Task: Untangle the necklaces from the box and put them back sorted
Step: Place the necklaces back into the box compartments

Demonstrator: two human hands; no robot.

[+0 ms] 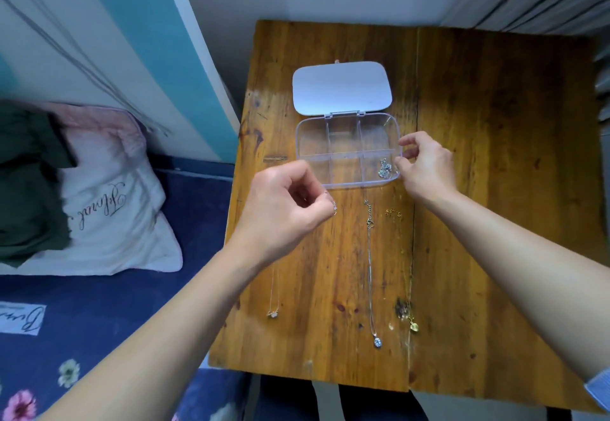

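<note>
Clear box [308, 143]: open, one necklace [384, 168] coiled in its near-right compartment.
Left hand [284, 209]: nearer than box, apparently pinching clasp of thin chain [274, 288] trailing toward viewer.
Right hand [425, 165]: fingers loosely grasping box's right edge.

Open clear box [346, 153] on wooden table [495, 189], three necklaces laid out, hands beside box.

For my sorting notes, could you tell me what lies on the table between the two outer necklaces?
In the head view, a silver necklace with a blue pendant lies straight between the thin-chain necklace and gold necklace.
</note>
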